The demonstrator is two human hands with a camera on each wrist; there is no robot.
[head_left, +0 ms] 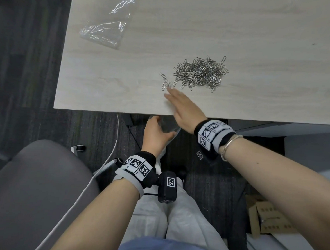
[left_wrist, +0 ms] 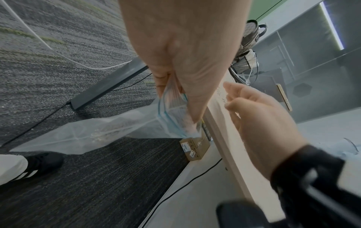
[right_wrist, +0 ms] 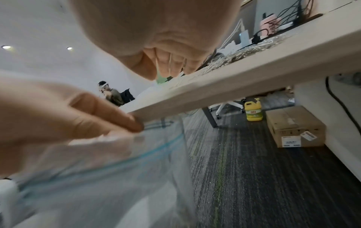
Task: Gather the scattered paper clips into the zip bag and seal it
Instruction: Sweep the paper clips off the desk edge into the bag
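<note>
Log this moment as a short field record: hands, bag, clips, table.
left hand: grips the zip bag's mouth just below the table edge
right hand: flat on the table, fingers straight, tips by the stray clips
zip bag: clear, blue zip line, mouth open, hanging below the table
clips: one pile on the table
table: light wood
wrapper: crumpled clear plastic, far left

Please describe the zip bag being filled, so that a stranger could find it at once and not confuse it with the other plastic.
Find the table's near edge. Just below it, the left hand holds the zip bag open. Unlike the crumpled plastic lying far left on the tabletop, it hangs off the table and has a blue zip line.
</note>
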